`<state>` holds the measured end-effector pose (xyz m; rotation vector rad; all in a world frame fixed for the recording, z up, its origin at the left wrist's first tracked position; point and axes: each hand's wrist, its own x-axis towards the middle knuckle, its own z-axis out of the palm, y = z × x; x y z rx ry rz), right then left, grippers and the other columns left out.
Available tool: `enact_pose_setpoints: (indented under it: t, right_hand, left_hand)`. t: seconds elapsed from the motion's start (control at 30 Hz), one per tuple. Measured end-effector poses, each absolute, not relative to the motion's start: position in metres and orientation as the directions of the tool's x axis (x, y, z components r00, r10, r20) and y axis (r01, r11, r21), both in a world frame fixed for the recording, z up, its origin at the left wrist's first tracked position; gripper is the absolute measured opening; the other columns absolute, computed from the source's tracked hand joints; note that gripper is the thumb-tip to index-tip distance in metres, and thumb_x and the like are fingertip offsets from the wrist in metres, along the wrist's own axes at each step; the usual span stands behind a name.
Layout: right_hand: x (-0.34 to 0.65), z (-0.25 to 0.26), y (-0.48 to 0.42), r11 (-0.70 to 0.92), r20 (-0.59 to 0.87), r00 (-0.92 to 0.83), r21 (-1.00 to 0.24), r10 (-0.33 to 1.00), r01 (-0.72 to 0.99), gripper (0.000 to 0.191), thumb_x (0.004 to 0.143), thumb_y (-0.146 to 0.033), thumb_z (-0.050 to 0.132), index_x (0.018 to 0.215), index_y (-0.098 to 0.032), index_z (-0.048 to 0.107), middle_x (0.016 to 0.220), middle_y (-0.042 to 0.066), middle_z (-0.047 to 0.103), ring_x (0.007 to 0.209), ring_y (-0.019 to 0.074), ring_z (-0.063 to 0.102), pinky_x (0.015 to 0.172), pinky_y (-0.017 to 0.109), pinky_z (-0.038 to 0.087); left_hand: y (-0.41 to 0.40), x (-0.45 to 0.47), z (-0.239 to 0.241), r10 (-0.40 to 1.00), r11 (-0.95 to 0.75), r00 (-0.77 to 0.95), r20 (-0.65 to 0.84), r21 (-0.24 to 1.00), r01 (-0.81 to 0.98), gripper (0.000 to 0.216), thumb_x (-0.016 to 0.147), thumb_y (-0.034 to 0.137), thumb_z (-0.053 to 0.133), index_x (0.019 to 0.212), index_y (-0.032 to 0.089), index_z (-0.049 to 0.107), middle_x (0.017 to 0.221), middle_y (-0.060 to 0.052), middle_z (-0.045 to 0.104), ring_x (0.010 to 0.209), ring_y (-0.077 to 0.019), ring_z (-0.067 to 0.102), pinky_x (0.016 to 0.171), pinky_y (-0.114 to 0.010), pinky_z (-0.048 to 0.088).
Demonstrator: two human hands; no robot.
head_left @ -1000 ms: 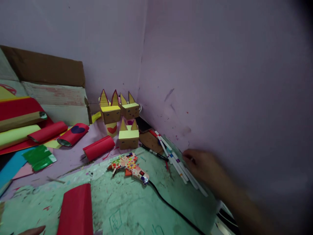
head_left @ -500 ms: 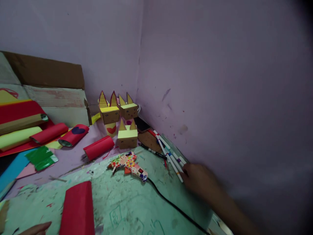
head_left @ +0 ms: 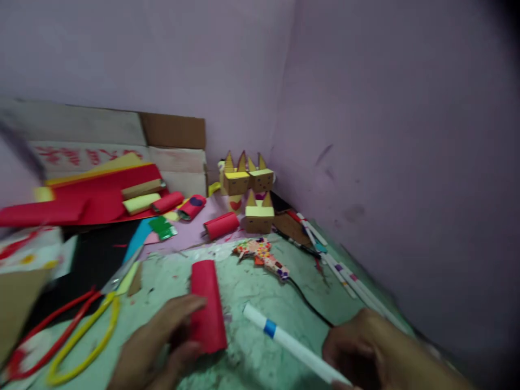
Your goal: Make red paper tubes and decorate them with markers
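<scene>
My right hand [head_left: 371,346] is closed around a white felt-tip marker [head_left: 298,349] with a blue band. The marker slants up and left over the green tabletop [head_left: 252,281]. Beside the red paper roll [head_left: 207,303] is my left hand [head_left: 156,344], its thumb and fingers apart. Its fingertips overlap the roll's left side; whether they touch it I cannot tell. A flower-patterned glue gun [head_left: 264,254] lies beyond, its black cord running towards my right hand.
Several more white markers [head_left: 337,271] lie along the right wall. Scissors with red and yellow handles [head_left: 87,346] are at the left. Behind stand cardboard cat-eared boxes [head_left: 260,219], a smaller red roll [head_left: 221,225], coloured paper [head_left: 109,189] and a cardboard box [head_left: 174,130].
My right hand has picked a marker from the group by the wall and brought it towards the middle. My left hand has come up to the red roll. The view has swung left.
</scene>
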<state>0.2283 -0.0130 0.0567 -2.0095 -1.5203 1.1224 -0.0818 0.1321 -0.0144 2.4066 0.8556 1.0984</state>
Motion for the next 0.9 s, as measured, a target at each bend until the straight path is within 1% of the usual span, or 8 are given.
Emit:
enact_pose_setpoints:
  t: [0.13,0.3,0.43,0.6,0.7,0.77,0.8,0.9]
  right_hand:
    - [0.189,0.051,0.019,-0.241,-0.356,-0.121,-0.808,0.926,0.537,0.003,0.063,-0.024,0.062,0.062,-0.023,0.065,0.055,-0.001,0.054,0.054,0.0142,0.047,0.046,0.024,0.028]
    - [0.156,0.050,0.053,-0.215,-0.316,-0.455,-0.941,0.833,0.260,0.026,0.076,-0.045,0.061,0.081,-0.019,0.061,0.066,-0.003,0.054,0.052,0.0088,0.045,0.053,0.023,0.036]
    - [0.137,0.045,0.061,-0.246,-0.341,-0.512,-0.938,0.788,0.246,0.049,0.086,-0.067,0.044,0.084,-0.020,0.057,0.056,-0.008,0.039,0.041,0.0070,0.029,0.043,0.021,0.025]
    - [0.139,0.053,0.058,0.067,-0.182,-0.433,-0.863,0.883,0.500,0.051,0.090,-0.066,0.041,0.069,-0.020,0.050,0.064,-0.002,0.046,0.060,0.0122,0.042,0.056,0.024,0.032]
    - [0.160,0.059,0.053,-0.123,-0.371,-0.493,-0.877,0.787,0.464,0.057,0.084,-0.077,0.040,0.067,-0.022,0.044,0.055,-0.006,0.037,0.048,0.0097,0.032,0.045,0.022,0.025]
    - [0.178,0.060,0.049,-0.199,-0.413,-0.494,-0.881,0.765,0.428,0.060,0.079,-0.080,0.047,0.063,-0.022,0.040,0.053,-0.008,0.031,0.044,0.0074,0.022,0.040,0.022,0.017]
    - [0.187,0.059,0.047,-0.183,-0.361,-0.434,-0.898,0.826,0.400,0.060,0.079,-0.078,0.050,0.063,-0.022,0.040,0.054,-0.008,0.030,0.045,0.0069,0.020,0.040,0.021,0.015]
    - [0.198,0.050,0.049,-0.274,-0.307,-0.226,-0.947,0.925,0.168,0.058,0.077,-0.078,0.052,0.065,-0.023,0.036,0.051,-0.011,0.024,0.041,0.0058,0.013,0.037,0.020,0.011]
  left_hand:
    - [0.113,-0.057,0.011,0.512,-0.790,0.640,0.573,0.606,0.090,0.024,0.100,0.031,0.044,0.114,0.029,0.063,0.084,-0.002,0.073,0.070,-0.0143,0.069,0.065,-0.020,0.054]
    - [0.121,-0.064,0.027,0.517,-0.769,0.680,0.520,0.631,0.103,0.017,0.096,0.019,0.047,0.093,0.019,0.063,0.067,0.001,0.064,0.052,-0.0089,0.055,0.052,-0.018,0.043]
    - [0.126,-0.070,0.030,0.396,-0.907,0.706,0.587,0.367,0.204,0.020,0.096,0.017,0.041,0.086,0.017,0.058,0.066,-0.001,0.060,0.056,-0.0130,0.055,0.052,-0.024,0.039]
    - [0.126,-0.068,0.030,0.204,-0.965,0.785,0.585,-0.013,0.260,0.024,0.093,0.017,0.036,0.074,0.021,0.050,0.059,0.000,0.054,0.050,-0.0155,0.046,0.049,-0.031,0.027]
    - [0.138,-0.082,0.033,0.120,-0.955,0.723,0.680,-0.120,0.272,0.025,0.092,0.016,0.035,0.075,0.021,0.052,0.060,-0.001,0.057,0.051,-0.0158,0.048,0.050,-0.030,0.028]
    - [0.152,-0.097,0.034,0.240,-0.886,0.556,0.796,-0.054,0.460,0.026,0.091,0.013,0.036,0.075,0.021,0.055,0.062,-0.002,0.060,0.053,-0.0156,0.051,0.051,-0.028,0.030]
    - [0.160,-0.102,0.033,0.467,-0.794,0.486,0.739,0.108,0.598,0.028,0.091,0.014,0.036,0.073,0.020,0.056,0.063,-0.002,0.059,0.055,-0.0156,0.053,0.054,-0.027,0.034]
    - [0.173,-0.101,0.027,0.879,-0.453,0.359,0.316,0.309,0.836,0.023,0.087,0.023,0.047,0.069,0.019,0.061,0.069,-0.006,0.063,0.067,-0.0208,0.059,0.062,-0.029,0.039]
